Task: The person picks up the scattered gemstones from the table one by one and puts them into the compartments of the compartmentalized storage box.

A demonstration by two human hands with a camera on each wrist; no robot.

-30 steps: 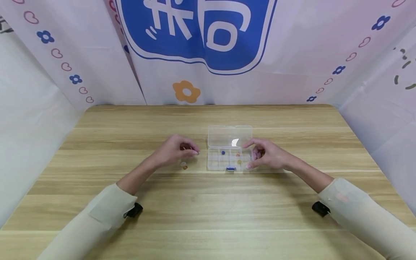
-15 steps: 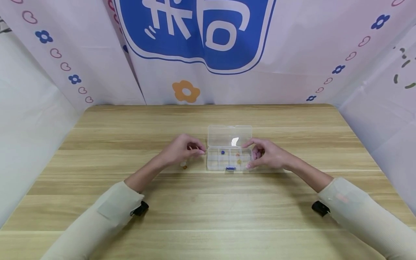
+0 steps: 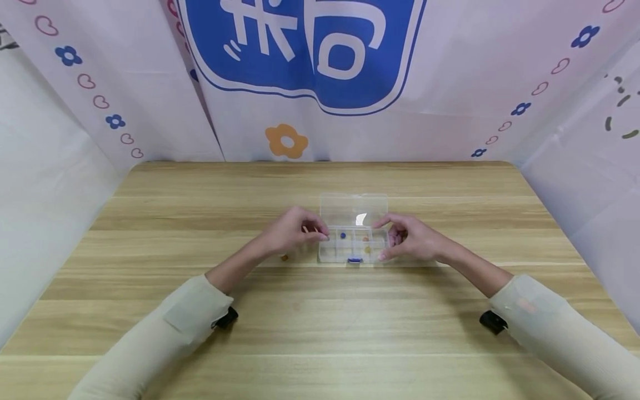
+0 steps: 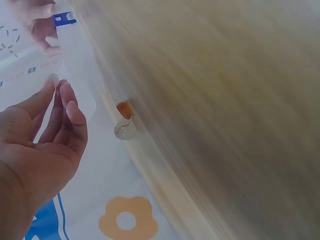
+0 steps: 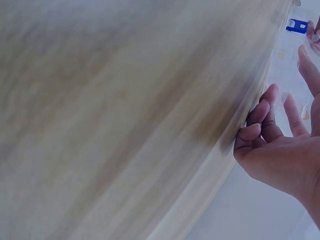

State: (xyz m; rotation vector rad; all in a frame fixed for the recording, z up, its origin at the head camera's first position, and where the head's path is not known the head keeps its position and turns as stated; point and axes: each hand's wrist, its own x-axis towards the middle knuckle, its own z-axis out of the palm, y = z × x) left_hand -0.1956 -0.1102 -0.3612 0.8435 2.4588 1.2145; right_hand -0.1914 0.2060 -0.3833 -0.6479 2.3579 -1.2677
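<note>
The left hand (image 3: 292, 230) is hovering at the left end of the clear compartment box (image 3: 353, 244), fingertips (image 3: 322, 236) drawn together as if pinching something small; what they are holding cannot be told from any view. The box's leftmost compartments are lying directly right of those fingertips, just beside them. The box's long axis is running left to right, with its lid (image 3: 354, 209) standing open on the far side. The right hand (image 3: 412, 239) is bracing the box's right end, fingers curled around it. An orange bead (image 4: 123, 109) and a clear bead (image 4: 125, 131) are lying on the table (image 3: 320, 316), beneath and slightly nearer than the left hand.
</note>
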